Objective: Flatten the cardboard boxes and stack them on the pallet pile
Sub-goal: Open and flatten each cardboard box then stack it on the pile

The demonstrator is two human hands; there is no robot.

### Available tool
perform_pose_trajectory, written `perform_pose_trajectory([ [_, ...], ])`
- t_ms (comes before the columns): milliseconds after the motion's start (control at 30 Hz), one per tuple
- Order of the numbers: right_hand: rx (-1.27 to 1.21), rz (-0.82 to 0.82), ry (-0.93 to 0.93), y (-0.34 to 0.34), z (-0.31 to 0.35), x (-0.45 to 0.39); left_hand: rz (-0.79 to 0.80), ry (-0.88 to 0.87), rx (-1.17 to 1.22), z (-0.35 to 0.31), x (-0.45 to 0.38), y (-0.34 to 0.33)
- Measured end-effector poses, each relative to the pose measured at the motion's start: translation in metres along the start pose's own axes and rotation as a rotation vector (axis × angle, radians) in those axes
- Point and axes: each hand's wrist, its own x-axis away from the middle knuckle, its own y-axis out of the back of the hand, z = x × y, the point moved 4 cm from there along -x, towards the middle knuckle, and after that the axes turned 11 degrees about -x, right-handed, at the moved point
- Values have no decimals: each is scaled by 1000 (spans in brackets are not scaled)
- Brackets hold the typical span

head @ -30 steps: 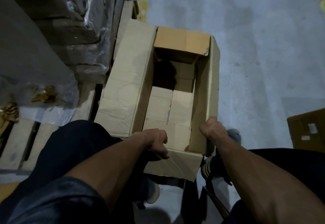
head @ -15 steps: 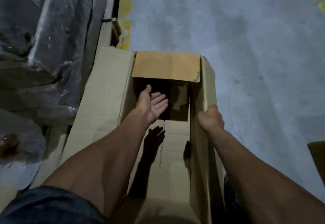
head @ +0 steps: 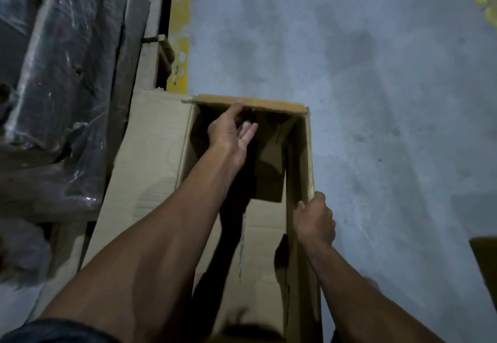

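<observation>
Now L hand (head: 231, 134), open, reached deeper into box (head: 150, 159); R hand (head: 313, 217) still grips wall.

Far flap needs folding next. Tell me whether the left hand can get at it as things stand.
Probably yes: the left hand is already inside the open box, thumb at the far flap, nothing between them.

Box (head: 150, 170) right of wrapped pile (head: 61, 87)

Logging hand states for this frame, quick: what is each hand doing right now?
Left hand: open, fingers reaching into the cardboard box under its far flap.
Right hand: closed, gripping the box's right wall.
</observation>
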Motion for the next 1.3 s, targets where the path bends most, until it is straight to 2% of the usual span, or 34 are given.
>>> perform_pose_trajectory([
  [100, 11, 7, -1, 0, 1, 0, 109, -192, -214, -21, -11, -22],
  [133, 14, 12, -3, -1, 2, 0, 105, -291, -393, -27, -18, -28],
  [267, 9, 18, -1, -2, 2, -1, 144, -708, -1390, -42, -51, -48],
  [400, -8, 19, 12, -2, 1, -2, 219, -831, -1943, -37, -87, -61],
  [500, -8, 14, 27, -3, 1, -2, 229, -897, -2217, -28, -104, -68],
  [633, -21, 9, 24, -5, 1, -2, 221, -893, -2363, -19, -120, -68],
  [933, -9, -4, 27, -5, 4, 0, 183, -854, -2438, -12, -119, -68],
  [1067, 35, -1, -23, -3, 5, -1, 175, -983, -2333, -14, -100, -50],
  [1133, 61, 8, -47, -2, 5, -1, 105, -1044, -2266, -21, -80, -29],
  [1167, 65, 13, -50, -1, 6, 0, 45, -1014, -2255, -24, -68, -15],
  [1300, 45, 33, -65, 1, 8, 5, -194, -707, -2212, -24, -13, 70],
])
